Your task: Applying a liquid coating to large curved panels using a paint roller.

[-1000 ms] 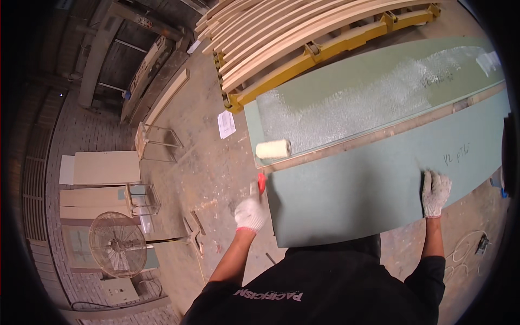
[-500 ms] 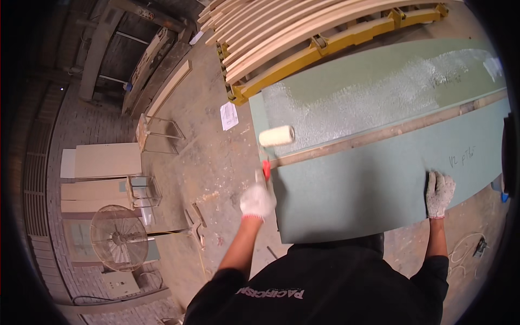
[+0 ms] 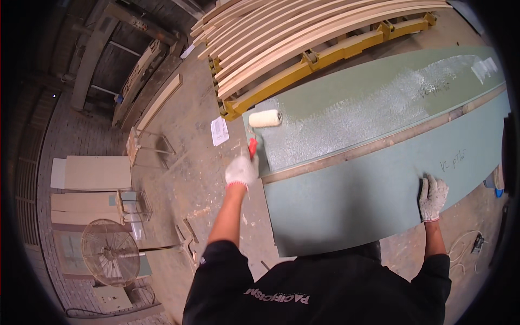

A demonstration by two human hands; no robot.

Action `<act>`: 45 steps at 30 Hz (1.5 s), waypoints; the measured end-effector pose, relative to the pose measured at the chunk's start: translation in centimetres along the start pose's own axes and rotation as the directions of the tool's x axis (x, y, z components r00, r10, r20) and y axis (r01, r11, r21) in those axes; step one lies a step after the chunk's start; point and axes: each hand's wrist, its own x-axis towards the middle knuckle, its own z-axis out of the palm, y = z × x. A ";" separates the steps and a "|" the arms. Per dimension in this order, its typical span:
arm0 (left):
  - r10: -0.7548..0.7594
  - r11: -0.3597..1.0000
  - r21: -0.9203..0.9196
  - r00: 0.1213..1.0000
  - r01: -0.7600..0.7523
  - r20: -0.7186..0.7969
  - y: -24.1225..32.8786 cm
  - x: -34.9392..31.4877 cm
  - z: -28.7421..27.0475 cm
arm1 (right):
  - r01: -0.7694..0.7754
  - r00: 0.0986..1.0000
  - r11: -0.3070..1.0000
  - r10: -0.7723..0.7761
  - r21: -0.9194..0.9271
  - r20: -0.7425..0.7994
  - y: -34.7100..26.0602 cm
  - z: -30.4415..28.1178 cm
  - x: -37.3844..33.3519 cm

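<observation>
My left hand point(image 3: 241, 170), in a white knit glove, is closed round the red handle of a paint roller point(image 3: 265, 118). The pale, fluffy roller sleeve is over the left end of the far green board point(image 3: 346, 81), where a white wet coating point(image 3: 330, 124) covers the nearer part of the surface. My gloved right hand point(image 3: 433, 197) rests on the front edge of the near green board point(image 3: 336, 200), fingers stretched over its top and holding no tool. Handwriting in dark marker shows on both boards. A gap with a wooden bar point(image 3: 374, 142) runs between them.
A yellow metal frame point(image 3: 325, 60) stacked with long timber strips point(image 3: 271, 49) stands beyond the boards. On the floor to the left lies a paper sheet point(image 3: 219, 131). Farther left are a caged fan point(image 3: 111, 253), metal stands and leaning panels point(image 3: 97, 172). A cable point(image 3: 463, 252) lies at lower right.
My left hand has pushed the roller away from me and slightly left, onto the far board's left end. My right hand stays at the near board's edge. The whole view has shifted a little.
</observation>
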 end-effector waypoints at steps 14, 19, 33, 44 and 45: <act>0.585 0.799 0.169 0.811 -0.577 0.007 6.0 16.7 -6.9 | 0.047 0.999 0.998 -0.047 0.045 -0.010 -2.4 -0.8 1.5; 0.654 0.689 0.295 0.744 -0.662 0.141 4.2 18.3 -8.6 | 0.032 0.998 0.999 -0.031 0.020 -0.048 -0.5 -0.9 0.3; 0.609 0.690 0.359 0.772 -0.629 0.182 8.3 16.5 -9.4 | 0.045 0.999 0.996 -0.043 0.074 -0.025 -0.8 -0.4 0.6; 0.606 0.725 0.348 0.791 -0.595 0.090 11.9 14.2 -7.2 | 0.061 0.997 0.996 -0.057 0.063 -0.060 -1.5 -0.7 1.0; 0.607 0.723 0.344 0.789 -0.599 0.096 12.0 13.8 -7.1 | 0.052 0.997 0.997 -0.048 0.061 -0.067 -1.0 -0.3 0.7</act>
